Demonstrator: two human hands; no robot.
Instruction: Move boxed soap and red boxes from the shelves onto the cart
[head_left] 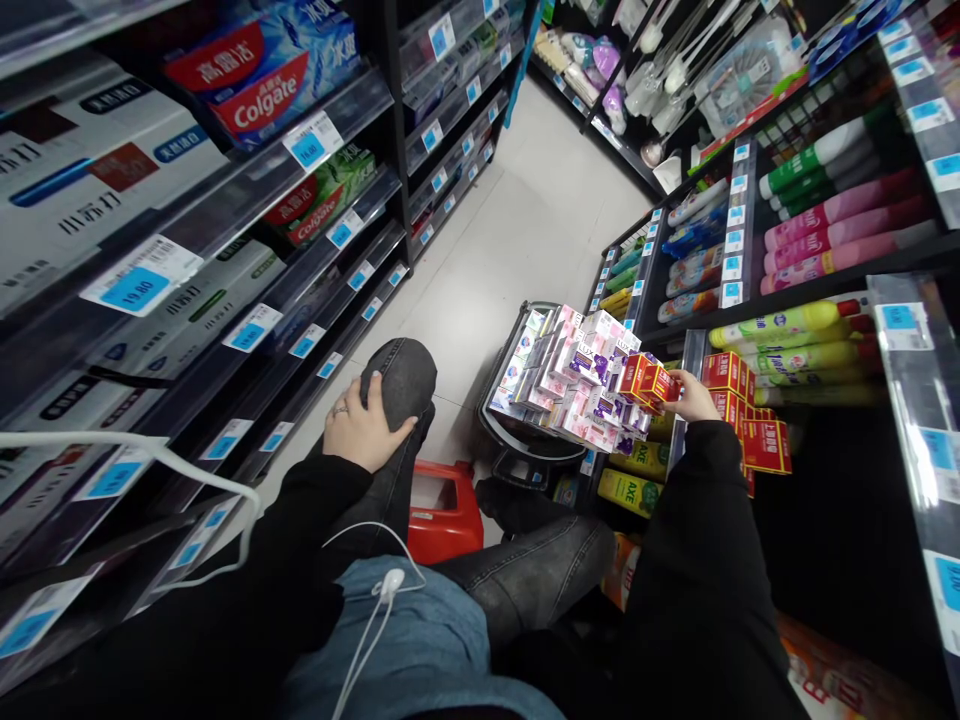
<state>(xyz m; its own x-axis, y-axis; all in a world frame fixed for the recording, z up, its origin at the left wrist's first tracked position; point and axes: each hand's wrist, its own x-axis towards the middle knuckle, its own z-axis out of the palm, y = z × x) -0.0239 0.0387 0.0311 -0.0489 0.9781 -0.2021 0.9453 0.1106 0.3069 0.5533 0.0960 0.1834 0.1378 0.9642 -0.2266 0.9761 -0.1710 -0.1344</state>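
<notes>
My left hand lies spread on my bent knee, holding nothing. On the right, my right hand grips the end of some small red boxes with yellow lettering, which look like soap boxes. They are at the right edge of a heap of white, pink and purple LUX soap boxes. That heap fills a black basket or cart on the floor. Just right of my hand, more red boxes are stacked on the shelf. My fingertips are partly hidden behind the boxes.
Toothpaste shelves rise at my left, and shelves of bottles at my right. The aisle floor runs ahead between them. A red plastic stool sits below me. White cables hang across the left side.
</notes>
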